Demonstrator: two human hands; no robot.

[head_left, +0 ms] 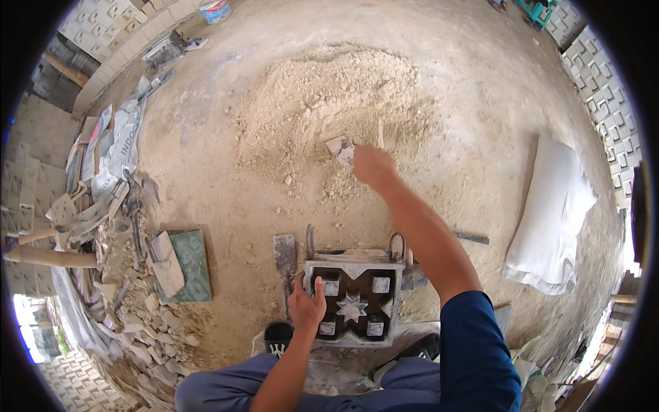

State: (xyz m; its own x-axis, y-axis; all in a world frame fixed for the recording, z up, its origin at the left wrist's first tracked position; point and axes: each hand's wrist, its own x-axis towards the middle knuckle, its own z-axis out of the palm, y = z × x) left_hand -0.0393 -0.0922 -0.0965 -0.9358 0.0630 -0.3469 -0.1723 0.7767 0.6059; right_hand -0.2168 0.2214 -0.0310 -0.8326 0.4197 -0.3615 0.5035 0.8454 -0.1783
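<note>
A person sits or squats on a bare earthen floor (480, 89), seen from above. The right hand (375, 167), reaching far forward, is closed like a fist around a small flat-bladed trowel (338, 146), whose blade is at the near side of a wide heap of pale, crumbly material (322, 103). The left hand (306, 307) lies at the left edge of a square metal mould (357, 265), thumb parted from the fingers; whether it clamps the edge, I cannot tell. The mould is near, in front of the person's legs, with a star (352, 309) at its centre, a block in each corner and two loop handles on its far side. Just left of it lies a flat-bladed tool (285, 253); further left, a green board (191, 264) and broken rubble (154, 319). A white sack (549, 216) lies on the right.
</note>
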